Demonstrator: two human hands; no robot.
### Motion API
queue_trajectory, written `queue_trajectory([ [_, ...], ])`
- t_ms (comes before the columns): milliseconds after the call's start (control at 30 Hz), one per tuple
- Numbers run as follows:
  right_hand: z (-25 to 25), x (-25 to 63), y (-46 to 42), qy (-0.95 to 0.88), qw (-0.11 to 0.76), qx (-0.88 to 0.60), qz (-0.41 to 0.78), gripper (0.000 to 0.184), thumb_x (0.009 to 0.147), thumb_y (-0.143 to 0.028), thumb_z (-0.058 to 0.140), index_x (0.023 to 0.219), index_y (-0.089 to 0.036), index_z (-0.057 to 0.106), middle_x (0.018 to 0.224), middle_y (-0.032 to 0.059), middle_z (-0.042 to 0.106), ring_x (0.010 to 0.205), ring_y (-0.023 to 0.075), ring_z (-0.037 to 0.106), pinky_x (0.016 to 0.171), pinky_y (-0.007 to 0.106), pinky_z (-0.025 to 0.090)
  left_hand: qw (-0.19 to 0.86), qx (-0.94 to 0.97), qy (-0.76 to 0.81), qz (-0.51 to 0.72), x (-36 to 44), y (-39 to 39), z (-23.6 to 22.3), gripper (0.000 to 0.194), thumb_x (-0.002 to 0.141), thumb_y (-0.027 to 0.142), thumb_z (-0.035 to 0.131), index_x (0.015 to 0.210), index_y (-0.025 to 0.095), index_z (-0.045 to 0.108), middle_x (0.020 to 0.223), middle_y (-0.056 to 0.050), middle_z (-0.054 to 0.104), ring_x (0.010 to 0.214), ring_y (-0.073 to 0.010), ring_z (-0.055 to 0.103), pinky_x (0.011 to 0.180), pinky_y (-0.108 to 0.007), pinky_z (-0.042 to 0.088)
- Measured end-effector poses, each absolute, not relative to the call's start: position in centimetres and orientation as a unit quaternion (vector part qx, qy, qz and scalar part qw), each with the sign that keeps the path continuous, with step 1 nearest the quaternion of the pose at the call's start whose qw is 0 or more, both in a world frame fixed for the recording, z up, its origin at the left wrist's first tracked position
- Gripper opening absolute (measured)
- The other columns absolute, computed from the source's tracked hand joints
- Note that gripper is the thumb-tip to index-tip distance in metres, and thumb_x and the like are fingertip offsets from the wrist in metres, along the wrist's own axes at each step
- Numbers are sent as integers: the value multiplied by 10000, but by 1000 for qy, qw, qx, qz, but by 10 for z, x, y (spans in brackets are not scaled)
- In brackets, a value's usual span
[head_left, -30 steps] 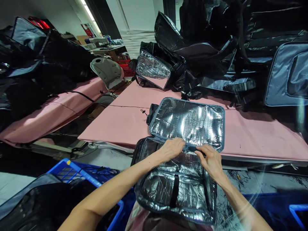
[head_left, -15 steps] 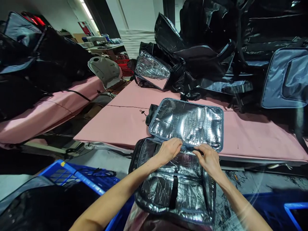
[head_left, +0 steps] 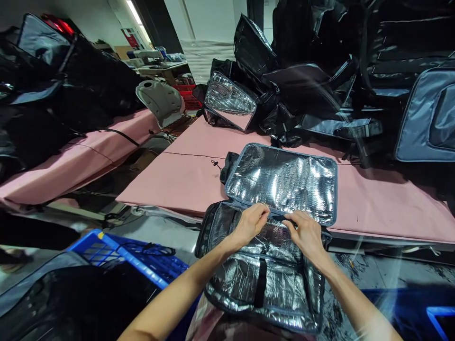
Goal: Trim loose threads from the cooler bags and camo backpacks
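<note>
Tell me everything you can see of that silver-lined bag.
The black bag lies open at the near edge of the pink table, its foil-like lining shiny and wrinkled. The grey-edged lid is laid back over the table. A black strap runs down inside. The left hand and right hand pinch near the lid's hinge.

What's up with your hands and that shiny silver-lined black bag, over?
Bare left hand, bare right hand: at blue-grey fabric hinge, fingers curled. Black silver-lined bag open, rectangular foil lid back over pink-covered table. Left forearm crosses bag's left side.
</note>
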State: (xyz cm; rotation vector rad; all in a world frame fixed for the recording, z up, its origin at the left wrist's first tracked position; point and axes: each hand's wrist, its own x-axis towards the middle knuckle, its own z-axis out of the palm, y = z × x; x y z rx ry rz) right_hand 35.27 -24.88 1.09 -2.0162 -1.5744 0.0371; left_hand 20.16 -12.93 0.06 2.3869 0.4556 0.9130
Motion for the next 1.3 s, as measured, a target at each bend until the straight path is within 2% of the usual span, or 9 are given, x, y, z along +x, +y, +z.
queue_trajectory([
  [200,12,360,-255,-591,265,-761,14,158,844,-281,514,847,-208,654,816,28,646,772,179,577,612,261,374,283,881,175,336,202,-129,0,143,861,133,383,777,153,497,726,-15,507,675,-109,476,629,-214,379],
  [367,13,361,-253,-546,307,-776,70,141,826,-306,545,802,-222,655,802,4,652,745,170,590,624,259,384,300,871,194,337,200,-131,1,150,863,146,383,773,156,503,724,-10,509,653,-103,471,609,-207,374],
  [567,11,346,-241,-587,286,-757,20,140,837,-291,536,870,-217,650,832,17,643,798,180,568,657,269,384,313,863,210,336,201,-131,-4,142,863,159,395,799,156,521,754,-17,533,676,-106,487,633,-212,393],
  [767,9,343,-235,-601,283,-748,6,147,847,-275,521,810,-220,653,781,15,637,750,170,561,629,265,370,342,847,229,337,197,-133,3,168,859,208,413,802,156,562,764,-25,564,672,-113,497,635,-222,400],
  [833,9,347,-240,-589,307,-748,18,160,851,-281,513,803,-220,652,786,14,641,755,165,569,644,261,380,391,832,236,314,186,-133,11,219,859,260,427,755,158,591,738,-22,586,679,-122,521,654,-228,406],
  [933,9,354,-251,-565,325,-758,20,183,858,-317,497,845,-216,649,822,19,645,786,171,576,660,265,391,516,794,262,185,171,-136,15,430,886,373,365,623,164,633,653,-25,628,669,-135,574,694,-237,423],
  [1000,9,357,-258,-559,316,-766,11,202,863,-334,484,871,-214,646,836,26,642,803,182,573,663,273,392,603,710,334,141,173,-141,8,477,872,445,370,613,155,646,627,-44,644,636,-141,594,643,-237,441],
  [1133,9,359,-263,-554,306,-774,5,217,864,-339,472,870,-217,652,838,31,642,804,186,572,664,280,395,734,447,462,218,204,-157,-8,357,719,470,620,731,113,614,710,-75,653,576,-134,601,503,-216,446],
  [1300,11,359,-264,-526,292,-799,6,222,852,-355,476,864,-234,661,831,20,644,787,174,585,626,270,395,771,347,437,306,226,-169,-15,369,571,399,762,637,94,566,659,-60,622,551,-105,579,525,-205,462],
])
